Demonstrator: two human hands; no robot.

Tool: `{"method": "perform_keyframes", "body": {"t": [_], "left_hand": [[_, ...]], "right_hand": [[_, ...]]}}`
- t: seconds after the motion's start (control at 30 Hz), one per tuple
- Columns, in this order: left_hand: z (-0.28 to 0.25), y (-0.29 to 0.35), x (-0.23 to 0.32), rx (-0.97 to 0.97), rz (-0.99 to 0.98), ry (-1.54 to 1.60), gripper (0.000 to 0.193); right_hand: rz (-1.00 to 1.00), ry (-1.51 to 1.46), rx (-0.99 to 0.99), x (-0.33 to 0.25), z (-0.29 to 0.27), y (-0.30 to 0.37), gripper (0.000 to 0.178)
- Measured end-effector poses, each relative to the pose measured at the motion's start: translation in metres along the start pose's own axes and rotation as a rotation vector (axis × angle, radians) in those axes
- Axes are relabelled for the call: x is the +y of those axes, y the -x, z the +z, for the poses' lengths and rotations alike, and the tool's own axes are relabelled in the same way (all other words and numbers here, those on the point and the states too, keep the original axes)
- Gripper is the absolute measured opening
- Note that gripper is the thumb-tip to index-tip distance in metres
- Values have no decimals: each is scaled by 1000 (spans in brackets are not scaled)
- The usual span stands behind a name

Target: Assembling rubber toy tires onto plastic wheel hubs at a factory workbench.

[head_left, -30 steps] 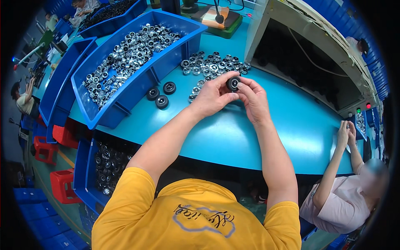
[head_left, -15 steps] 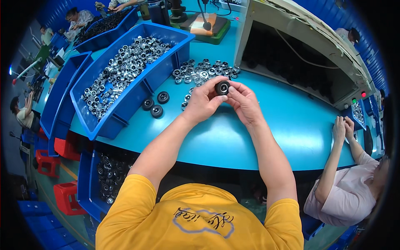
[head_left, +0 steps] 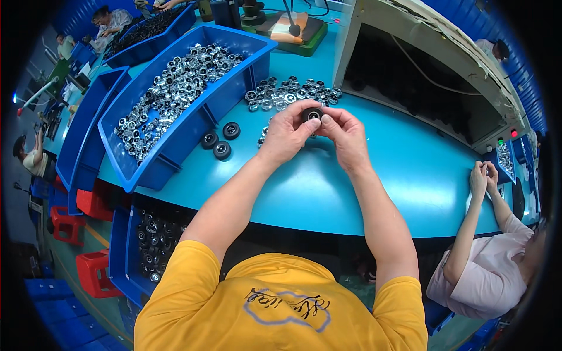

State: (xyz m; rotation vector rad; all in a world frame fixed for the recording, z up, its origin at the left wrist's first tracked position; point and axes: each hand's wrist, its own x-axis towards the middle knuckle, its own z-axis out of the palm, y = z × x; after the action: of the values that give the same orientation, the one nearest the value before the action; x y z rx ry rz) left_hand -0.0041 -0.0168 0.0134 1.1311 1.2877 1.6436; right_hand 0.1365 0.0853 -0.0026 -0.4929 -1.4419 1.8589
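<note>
Our left hand (head_left: 287, 136) just got its thumb up on the black wheel (head_left: 311, 112), so with our right hand (head_left: 349, 140) pinching too, it's probably steadier.

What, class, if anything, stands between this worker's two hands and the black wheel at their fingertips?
Nothing visible: the left hand and right hand both hold the black wheel directly. Three other black wheels lie on the turquoise tabletop, off to the left.
</note>
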Motion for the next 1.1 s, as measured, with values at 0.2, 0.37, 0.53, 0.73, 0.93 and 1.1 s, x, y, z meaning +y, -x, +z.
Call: {"method": "perform_keyframes", "body": {"t": [0.2, 0.37, 0.53, 0.73, 0.93, 1.1], "left_hand": [[-1, 2, -2, -52, 55, -46, 54], [2, 1, -7, -41, 187, -136, 52], [7, 8, -5, -27, 355, -540, 49], [6, 8, -2, -7, 184, -225, 47], [3, 8, 2, -5, 222, -294, 46], [2, 8, 1, -7, 237, -352, 46]], "right_hand": [[57, -79, 13, -7, -2, 1, 26], [11, 43, 28, -2, 2, 1, 26], [25, 78, -6, 1, -8, 3, 26], [138, -153, -25, -13, -4, 4, 27], [107, -94, -42, -14, -2, 4, 29], [59, 39, -21, -11, -2, 2, 25]]}}
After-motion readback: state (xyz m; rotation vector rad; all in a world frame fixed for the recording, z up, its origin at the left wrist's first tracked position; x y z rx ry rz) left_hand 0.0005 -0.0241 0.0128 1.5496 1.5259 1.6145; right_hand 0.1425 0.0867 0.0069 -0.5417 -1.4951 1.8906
